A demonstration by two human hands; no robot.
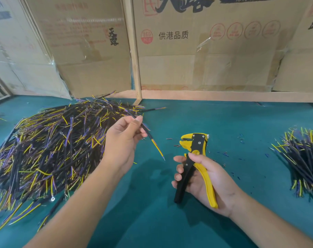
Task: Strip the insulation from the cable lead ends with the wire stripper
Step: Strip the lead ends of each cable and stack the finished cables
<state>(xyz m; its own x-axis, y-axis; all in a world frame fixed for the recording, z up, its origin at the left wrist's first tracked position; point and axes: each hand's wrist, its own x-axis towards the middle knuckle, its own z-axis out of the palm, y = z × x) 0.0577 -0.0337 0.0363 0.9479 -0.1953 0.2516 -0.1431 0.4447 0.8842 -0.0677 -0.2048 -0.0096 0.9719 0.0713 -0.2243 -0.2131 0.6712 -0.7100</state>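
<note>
My left hand (pixel 124 140) pinches one black cable (pixel 147 132) between thumb and fingers above the green table. Its yellow and purple leads (pixel 158 148) slant down to the right, with short bare tips at the end. My right hand (pixel 204 181) grips a yellow and black wire stripper (pixel 195 158) by its handles, head pointing up and away. The stripper's jaws sit a little to the right of the lead tips and do not touch them.
A large heap of black cables with yellow and purple leads (pixel 50 149) covers the table's left side. A smaller bundle (pixel 302 163) lies at the right edge. Small insulation scraps (pixel 225 154) dot the green mat (pixel 241 126). Cardboard boxes (pixel 205 51) wall off the back.
</note>
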